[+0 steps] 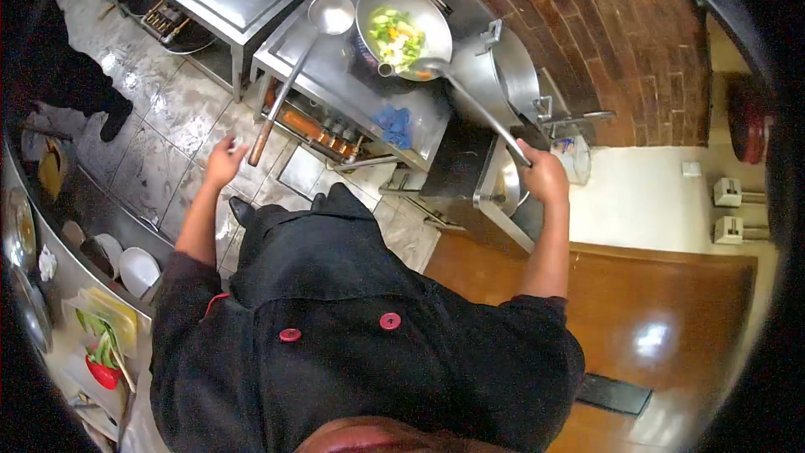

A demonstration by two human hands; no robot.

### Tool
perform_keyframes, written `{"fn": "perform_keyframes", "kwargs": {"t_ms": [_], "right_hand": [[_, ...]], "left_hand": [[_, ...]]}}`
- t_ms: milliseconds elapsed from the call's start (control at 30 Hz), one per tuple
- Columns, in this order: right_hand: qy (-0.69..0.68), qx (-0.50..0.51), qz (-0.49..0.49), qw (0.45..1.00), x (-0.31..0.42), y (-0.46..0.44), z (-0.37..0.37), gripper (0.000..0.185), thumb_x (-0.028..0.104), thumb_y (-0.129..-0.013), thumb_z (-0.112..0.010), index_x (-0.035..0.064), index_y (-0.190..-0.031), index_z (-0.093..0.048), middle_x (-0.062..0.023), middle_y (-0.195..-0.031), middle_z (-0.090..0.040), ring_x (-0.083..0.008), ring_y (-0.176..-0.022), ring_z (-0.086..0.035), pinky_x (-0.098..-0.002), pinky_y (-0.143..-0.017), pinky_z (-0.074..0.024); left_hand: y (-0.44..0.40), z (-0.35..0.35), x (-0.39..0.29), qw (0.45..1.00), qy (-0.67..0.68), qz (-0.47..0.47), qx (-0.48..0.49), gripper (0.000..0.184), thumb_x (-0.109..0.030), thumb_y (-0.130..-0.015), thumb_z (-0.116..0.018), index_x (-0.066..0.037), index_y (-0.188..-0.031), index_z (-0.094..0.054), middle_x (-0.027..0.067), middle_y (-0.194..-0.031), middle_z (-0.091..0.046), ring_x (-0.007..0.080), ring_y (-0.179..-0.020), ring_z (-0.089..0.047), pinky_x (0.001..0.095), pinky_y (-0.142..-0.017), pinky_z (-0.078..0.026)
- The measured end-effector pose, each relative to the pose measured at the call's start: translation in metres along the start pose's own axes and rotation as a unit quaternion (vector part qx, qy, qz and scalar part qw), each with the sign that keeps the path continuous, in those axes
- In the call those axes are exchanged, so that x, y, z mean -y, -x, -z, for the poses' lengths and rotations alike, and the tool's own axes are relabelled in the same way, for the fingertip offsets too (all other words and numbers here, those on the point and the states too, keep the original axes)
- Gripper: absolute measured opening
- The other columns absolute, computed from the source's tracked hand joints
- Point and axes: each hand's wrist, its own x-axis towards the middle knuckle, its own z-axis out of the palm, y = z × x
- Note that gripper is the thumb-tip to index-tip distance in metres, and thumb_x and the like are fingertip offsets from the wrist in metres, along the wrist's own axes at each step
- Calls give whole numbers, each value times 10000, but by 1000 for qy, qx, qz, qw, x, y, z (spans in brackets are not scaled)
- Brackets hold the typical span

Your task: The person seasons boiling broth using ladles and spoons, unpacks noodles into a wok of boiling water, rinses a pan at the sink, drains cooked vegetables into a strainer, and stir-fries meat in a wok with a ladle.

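Beyond and between the two hands, in the head view, a wok [432, 27] stands over the steel counter [283, 49] with chopped green, pale and orange vegetables [396, 39] in its bowl. The right hand [547, 178] is closed around the end of a long-handled metal ladle [482, 108] — its shaft slants away to the wok, where the scoop lies at the near right edge. The left hand [225, 163] is well apart from the right, fingers loosely curled and holding nothing, just beside the wooden grip of a second ladle [331, 16] — whose handle juts out past the counter. A large pot [476, 84] stands right of the wok; a blue cloth [392, 126] lies nearer the person.
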Motion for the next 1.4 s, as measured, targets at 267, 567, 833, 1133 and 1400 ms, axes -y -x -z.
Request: {"fn": "perform_keyframes", "kwargs": {"t_ms": [267,567,833,1133,1400], "right_hand": [[-304,-55,-22,951,84,-63,-159,539,123,-728,-666,67,-1237,-498,-166,-1055,-618,-266,-925,-611,-300,-813,-444],[-253,6,-58,966,144,-84,-127,542,203,-773,-553,60,-1283,-439,-230,-1161,-533,-327,-1057,-540,-367,-889,-407],[-319,-205,-8,925,164,-48,-156,541,125,-831,-536,97,-1341,-361,-132,-659,-594,-242,-526,-571,-359,-483,-453],[-746,138,31,650,297,-27,-185,354,51,-864,-464,37,-1213,-407,-23,-609,-493,-109,-427,-458,-244,-370,-409],[-751,185,28,633,351,-60,-242,114,91,-869,-415,28,-949,-467,-70,-635,-501,-171,-515,-515,-303,-447,-435]], "left_hand": [[-39,-70,-48,941,209,56,261,710,-308,-783,-632,50,-1309,-316,192,-988,-617,232,-871,-614,321,-774,-474],[-19,-15,-71,998,-53,-34,27,408,-168,-746,-512,-55,-1137,-485,254,-917,-594,417,-863,-572,473,-742,-457],[-58,94,-11,992,-65,-76,-81,433,-157,-705,-536,-78,-1130,-545,222,-883,-620,351,-815,-608,396,-749,-472],[-107,142,12,997,-76,-9,33,358,-201,-686,-584,-67,-1016,-614,182,-872,-631,289,-807,-610,370,-728,-466],[-80,123,7,953,-176,1,-248,483,-108,-683,-537,-88,-1165,-508,152,-1071,-556,314,-1058,-500,452,-864,-405]]}}
